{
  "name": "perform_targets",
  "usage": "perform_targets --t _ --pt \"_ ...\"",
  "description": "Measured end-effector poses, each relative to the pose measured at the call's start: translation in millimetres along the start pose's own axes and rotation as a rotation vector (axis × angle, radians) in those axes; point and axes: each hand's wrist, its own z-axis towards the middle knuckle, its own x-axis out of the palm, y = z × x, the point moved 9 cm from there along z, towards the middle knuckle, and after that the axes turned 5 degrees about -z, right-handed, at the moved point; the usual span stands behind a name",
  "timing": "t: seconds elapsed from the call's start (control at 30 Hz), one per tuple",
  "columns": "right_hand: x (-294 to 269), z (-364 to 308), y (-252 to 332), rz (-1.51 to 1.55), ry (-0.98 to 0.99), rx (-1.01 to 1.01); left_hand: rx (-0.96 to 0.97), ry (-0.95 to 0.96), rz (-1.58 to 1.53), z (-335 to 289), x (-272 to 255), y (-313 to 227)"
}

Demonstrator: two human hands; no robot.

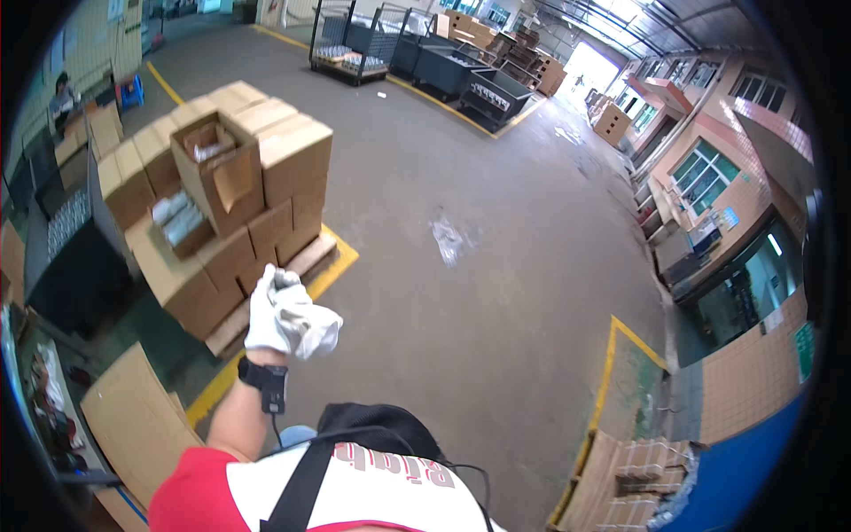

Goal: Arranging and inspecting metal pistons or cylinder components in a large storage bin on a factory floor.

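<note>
My left hand (267,312), in a white glove, is raised in front of me with its fingers closed on a crumpled white cloth (314,328). The cloth bunches out on the hand's right side; whether it is a loose glove I cannot tell. A black wrist device (274,387) with a cable sits on that forearm. Beyond the hand rises a stack of brown cardboard boxes (204,266) on a wooden pallet (310,257). One open box (232,182) stands on top, and clear-wrapped items (180,219) show in another. My right hand is out of view.
Yellow lines (341,262) mark the grey floor. Dark metal bins (492,93) and a wire cage cart (355,53) stand far ahead. A dark bin (75,257) and a cardboard sheet (137,426) are at left. Flattened cardboard (612,479) lies lower right. A person (62,102) sits far left.
</note>
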Motion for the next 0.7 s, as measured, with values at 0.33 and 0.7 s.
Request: perform_targets --t 0.33,0.7 --pt "-260 -25 804 -0.032 -0.227 -1.803 -0.138 0.232 -0.075 255 67 13" --pt "-400 248 973 0.418 0.202 -1.143 -0.107 0.019 0.474 621 78 42"
